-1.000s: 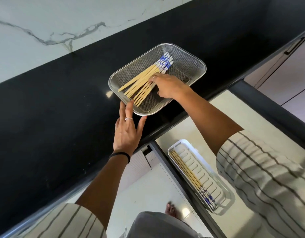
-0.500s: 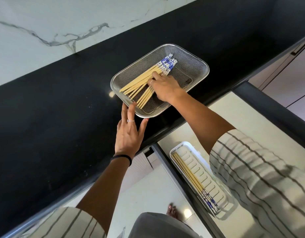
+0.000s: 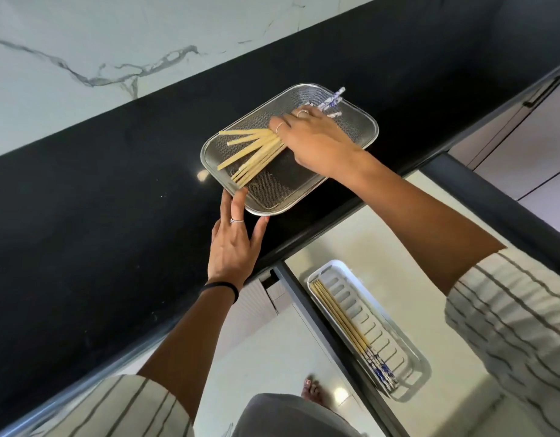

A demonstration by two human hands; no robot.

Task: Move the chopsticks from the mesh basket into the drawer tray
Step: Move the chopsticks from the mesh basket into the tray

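Note:
A steel mesh basket (image 3: 354, 121) sits on the black counter and holds several bamboo chopsticks (image 3: 250, 152) with blue-and-white patterned tops. My right hand (image 3: 313, 137) lies over the middle of the bundle, its fingers curled round the sticks, which fan out to the left. Flat on the counter, my left hand (image 3: 234, 241) touches the basket's near-left corner with straight fingers. Below, in the open drawer, a white slotted tray (image 3: 376, 323) holds a few chopsticks (image 3: 341, 316) along its left side.
The black counter (image 3: 115, 216) runs diagonally under a white marbled wall (image 3: 115, 42). The open drawer's dark front edge (image 3: 335, 342) crosses below the counter. Grey cabinet fronts (image 3: 531, 146) stand at right. A bare foot (image 3: 313, 389) shows on the floor.
My right hand has slid up toward the patterned ends and closed round the bundle; the chopsticks now fan out and their tops stick past the basket's far rim. The left hand has stayed put.

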